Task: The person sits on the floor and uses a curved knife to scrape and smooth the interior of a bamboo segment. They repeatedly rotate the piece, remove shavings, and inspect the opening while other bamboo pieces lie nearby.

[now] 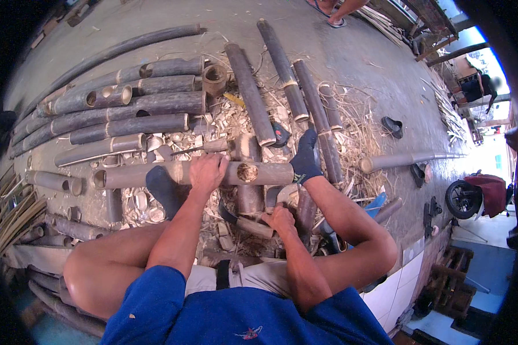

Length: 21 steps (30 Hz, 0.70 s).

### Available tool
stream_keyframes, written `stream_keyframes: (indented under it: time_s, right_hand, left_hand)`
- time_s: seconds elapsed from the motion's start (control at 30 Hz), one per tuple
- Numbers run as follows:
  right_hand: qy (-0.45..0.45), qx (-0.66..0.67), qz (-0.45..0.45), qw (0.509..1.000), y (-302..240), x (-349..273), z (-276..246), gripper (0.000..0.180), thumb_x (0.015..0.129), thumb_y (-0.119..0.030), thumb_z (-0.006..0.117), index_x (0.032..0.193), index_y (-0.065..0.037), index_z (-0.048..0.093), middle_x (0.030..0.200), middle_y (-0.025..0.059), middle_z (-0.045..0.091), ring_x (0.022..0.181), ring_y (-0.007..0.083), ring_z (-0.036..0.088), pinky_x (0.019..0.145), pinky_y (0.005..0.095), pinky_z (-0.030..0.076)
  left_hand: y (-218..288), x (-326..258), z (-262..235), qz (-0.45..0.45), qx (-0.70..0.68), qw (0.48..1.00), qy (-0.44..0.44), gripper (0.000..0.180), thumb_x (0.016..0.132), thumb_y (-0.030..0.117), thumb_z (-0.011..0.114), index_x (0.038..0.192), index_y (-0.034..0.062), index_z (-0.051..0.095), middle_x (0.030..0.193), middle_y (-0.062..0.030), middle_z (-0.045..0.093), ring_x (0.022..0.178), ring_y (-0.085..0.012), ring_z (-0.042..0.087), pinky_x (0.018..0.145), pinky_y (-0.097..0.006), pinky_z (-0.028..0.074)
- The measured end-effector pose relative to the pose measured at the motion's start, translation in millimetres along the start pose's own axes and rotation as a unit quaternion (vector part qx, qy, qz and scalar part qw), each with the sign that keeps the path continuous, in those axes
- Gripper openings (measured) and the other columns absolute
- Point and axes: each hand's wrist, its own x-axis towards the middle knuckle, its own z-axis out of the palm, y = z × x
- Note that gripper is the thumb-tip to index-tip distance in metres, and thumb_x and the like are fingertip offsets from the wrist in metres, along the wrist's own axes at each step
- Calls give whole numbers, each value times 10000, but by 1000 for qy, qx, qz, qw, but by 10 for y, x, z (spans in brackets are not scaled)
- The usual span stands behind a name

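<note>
A long brown bamboo tube (172,174) lies crosswise in front of me, with a rough round hole (247,172) cut in its right half. My left hand (208,171) is closed over the top of it, left of that hole. Feet in dark socks brace the tube near both ends. Below it my right hand (281,219) is low with fingers curled; what they hold, if anything, is hidden. A tool with a dark curved blade (227,213) and pale wooden handle (255,226) lies against that hand. A thicker upright bamboo piece (250,198) passes under the tube.
Wood chips (213,123) and stringy shavings (357,115) cover the floor. Several dark bamboo poles (126,109) lie at the left, some with holes; others (250,95) lie ahead. A sandal (392,127) and a motorbike (472,196) are at the right. Another person's feet (335,18) show far ahead.
</note>
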Motion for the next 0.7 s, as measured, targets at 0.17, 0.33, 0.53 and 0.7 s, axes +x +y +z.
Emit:
stream_keyframes:
  time_s: [0.17, 0.33, 0.53, 0.7]
  right_hand:
    - [15, -39, 24, 999, -81, -284, -316, 742, 794, -538, 726, 1205, 71, 624, 1169, 322, 683, 1104, 431, 679, 978, 488, 528]
    - [16, 66, 23, 997, -96, -749, -839, 654, 820, -471, 705, 1213, 44, 615, 1097, 302, 702, 1035, 409, 709, 884, 491, 555]
    - [11, 617, -68, 784, -543, -1048, -635, 322, 930, -111, 594, 1238, -26, 551, 786, 70, 616, 675, 176, 627, 594, 322, 533]
    - [-43, 748, 38, 661, -1178, -751, -193, 191, 896, -158, 643, 1059, -139, 545, 752, 43, 569, 592, 190, 581, 507, 354, 496]
  left_hand:
    - [-14, 3, 31, 4, -8, 1000, -9, 419, 1014, 438, 499, 1060, 109, 755, 1022, -121, 748, 1021, -294, 671, 946, -463, 437]
    - [-30, -8, -6, 25, -8, 999, -21, 529, 932, 569, 578, 1186, 130, 727, 1151, -124, 731, 1115, -295, 645, 1005, -467, 421]
    - [47, -31, -120, 161, 5, 978, -129, 885, 710, 686, 742, 1386, 141, 575, 1278, -99, 654, 1239, -292, 579, 1027, -469, 409]
    - [177, 71, -63, 171, 17, 965, -199, 974, 651, 633, 823, 1400, 93, 513, 1301, -146, 625, 1243, -328, 578, 1018, -492, 424]
